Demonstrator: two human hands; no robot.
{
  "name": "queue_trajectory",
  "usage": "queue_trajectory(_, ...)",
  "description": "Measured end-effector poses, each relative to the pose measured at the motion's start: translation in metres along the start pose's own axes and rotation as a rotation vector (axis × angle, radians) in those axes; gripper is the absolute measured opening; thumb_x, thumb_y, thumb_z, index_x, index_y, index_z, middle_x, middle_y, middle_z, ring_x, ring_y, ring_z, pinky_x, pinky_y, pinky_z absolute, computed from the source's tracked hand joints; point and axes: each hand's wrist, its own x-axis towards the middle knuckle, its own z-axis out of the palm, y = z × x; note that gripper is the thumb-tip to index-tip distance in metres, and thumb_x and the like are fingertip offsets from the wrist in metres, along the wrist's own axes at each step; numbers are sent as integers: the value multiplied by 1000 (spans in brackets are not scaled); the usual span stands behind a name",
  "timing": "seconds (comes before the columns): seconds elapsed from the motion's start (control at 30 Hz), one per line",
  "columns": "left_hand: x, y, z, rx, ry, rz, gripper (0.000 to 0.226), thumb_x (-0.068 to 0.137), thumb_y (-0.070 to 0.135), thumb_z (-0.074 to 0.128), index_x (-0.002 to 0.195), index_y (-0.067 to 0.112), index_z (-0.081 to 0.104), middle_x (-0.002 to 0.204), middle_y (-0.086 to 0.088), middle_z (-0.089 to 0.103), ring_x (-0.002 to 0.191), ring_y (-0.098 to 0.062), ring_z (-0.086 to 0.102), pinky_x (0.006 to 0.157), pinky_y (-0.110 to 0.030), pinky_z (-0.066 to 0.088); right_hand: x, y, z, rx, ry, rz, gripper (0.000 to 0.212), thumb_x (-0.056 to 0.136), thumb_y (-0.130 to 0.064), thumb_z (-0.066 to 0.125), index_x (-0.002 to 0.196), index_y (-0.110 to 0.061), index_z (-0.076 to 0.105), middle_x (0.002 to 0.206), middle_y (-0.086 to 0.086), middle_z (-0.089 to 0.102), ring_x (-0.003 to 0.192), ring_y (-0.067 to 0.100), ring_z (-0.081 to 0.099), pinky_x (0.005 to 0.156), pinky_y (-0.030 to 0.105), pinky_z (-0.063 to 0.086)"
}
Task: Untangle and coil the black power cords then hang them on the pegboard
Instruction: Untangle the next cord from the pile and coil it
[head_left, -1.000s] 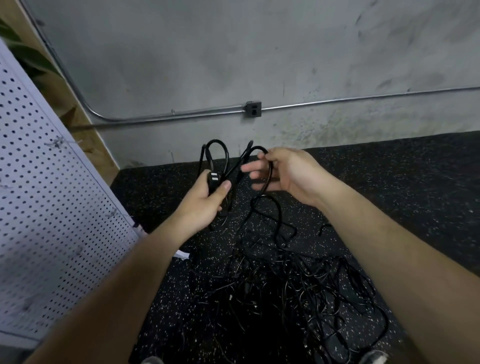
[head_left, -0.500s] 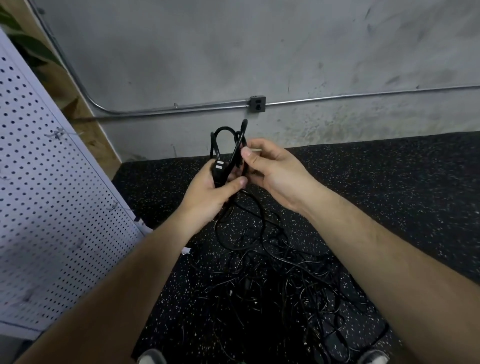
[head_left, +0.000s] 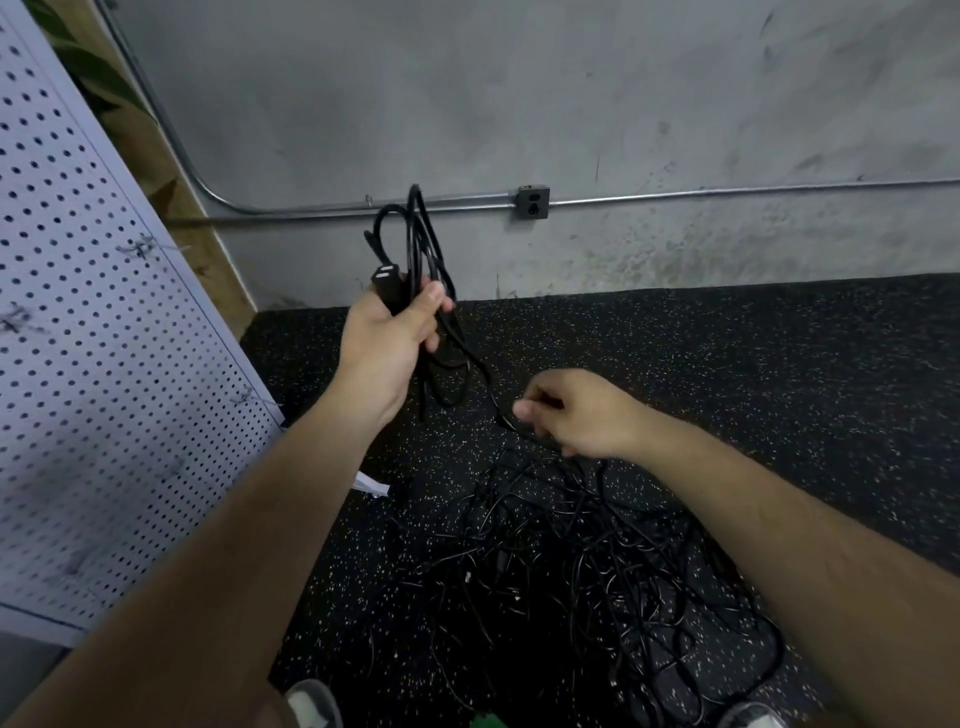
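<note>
The grey concrete wall (head_left: 571, 104) fills the frame from 10 to 2 o'clock, and the black speckled rubber floor (head_left: 779, 364) is spread below it. The white perforated pegboard (head_left: 78, 364) is leaned at 9 o'clock, with wire hooks (head_left: 137, 248) seen on it; no cord is hung there yet.

The tangled heap of black power cords (head_left: 597, 561) is left on the floor at 5 o'clock. A part-made coil of black cord (head_left: 415, 228) is held up just above centre, at 12 o'clock. Its loops are gathered in the left hand (head_left: 389, 332), whose fingers and thumb are closed round them together with the black plug (head_left: 385, 278). It is judged that the coil is kept high so that the loops hang free of the heap.

One loose strand (head_left: 485, 384) is led down from the coil toward 4 o'clock. There it is pinched in the curled fingers of the right hand (head_left: 582, 410), just above the heap. The strand is probably being drawn out so that another loop can be laid.

Half a second ago the right hand was pressed against the left at the coil. It has since been dropped low and well apart from it, and the coil has been lifted so that its loops now stand against the wall.
</note>
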Motion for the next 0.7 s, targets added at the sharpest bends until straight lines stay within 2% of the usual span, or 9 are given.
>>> queue_trajectory(0.17, 3, 10, -9, -49, 59, 18, 11, 102, 5, 55, 94, 9, 61, 76, 2, 62, 56, -5, 41, 56, -22, 41, 5, 23, 0, -32, -15, 158, 26, 104, -35, 55, 87, -16, 58, 71, 6, 65, 56, 21, 69, 64, 43, 61)
queue_trajectory(0.3, 14, 15, -23, -145, 176, 58, 12, 101, 5, 58, 92, 12, 63, 77, 2, 64, 56, -5, 43, 56, -23, 41, 3, 50, 8, -348, -189, 359, 29, 102, -29, 53, 95, -6, 68, 78, 9, 73, 68, 24, 72, 50, 19, 48)
queue_trajectory(0.37, 19, 14, -31, -146, 199, 64, 8, 101, 6, 58, 96, 10, 63, 78, 1, 64, 55, -5, 44, 56, -23, 41, -4, 56, 13, -491, -376, 472, 34, 101, -32, 55, 105, -1, 69, 85, 5, 75, 76, 17, 71, 69, 21, 55)
queue_trajectory(0.4, 19, 12, -33, -147, 179, 55, 6, 101, 6, 58, 98, 9, 62, 78, 1, 63, 55, -4, 43, 56, -23, 41, -7, 51, 12, -579, -470, 489, 39, 100, -37, 57, 113, -2, 67, 103, 5, 75, 92, 19, 71, 84, 26, 54)
queue_trajectory(0.47, 16, 8, -30, -128, 94, 22, 6, 102, 6, 57, 98, 7, 62, 76, 2, 62, 55, -5, 42, 56, -23, 40, -9, 32, 6, -673, -553, 441, 40, 99, -46, 59, 111, -8, 68, 111, 2, 68, 95, 18, 68, 86, 31, 50)
queue_trajectory(0.57, 10, 5, -20, -83, -50, -39, 7, 101, 7, 57, 95, 4, 60, 67, 6, 60, 54, -6, 41, 57, -25, 38, -5, -1, -13, -381, -438, 381, 32, 100, -35, 58, 79, -15, 71, 78, -1, 74, 55, 10, 64, 64, 23, 52)
queue_trajectory(0.63, 8, 6, -16, -55, -172, -76, 12, 98, 10, 60, 87, 5, 60, 64, 7, 59, 52, -8, 38, 55, -27, 34, -3, -13, -24, -206, -164, 265, 26, 98, -34, 57, 94, -14, 73, 82, 1, 76, 66, 11, 68, 71, 28, 55)
queue_trajectory(0.67, 6, 6, -16, -44, -247, -96, 15, 94, 13, 62, 82, 4, 59, 63, 5, 58, 51, -9, 35, 55, -27, 33, -2, -15, -25, -125, 20, 190, 29, 95, -38, 61, 112, -16, 68, 97, 1, 75, 82, 12, 69, 80, 31, 55)
queue_trajectory(0.7, 4, 6, -16, -35, -327, -123, 18, 89, 17, 64, 78, 3, 58, 62, 5, 56, 51, -10, 32, 55, -28, 31, -1, -17, -25, -18, 165, 127, 50, 90, -42, 67, 132, -19, 54, 119, 1, 67, 101, 13, 65, 91, 36, 53)
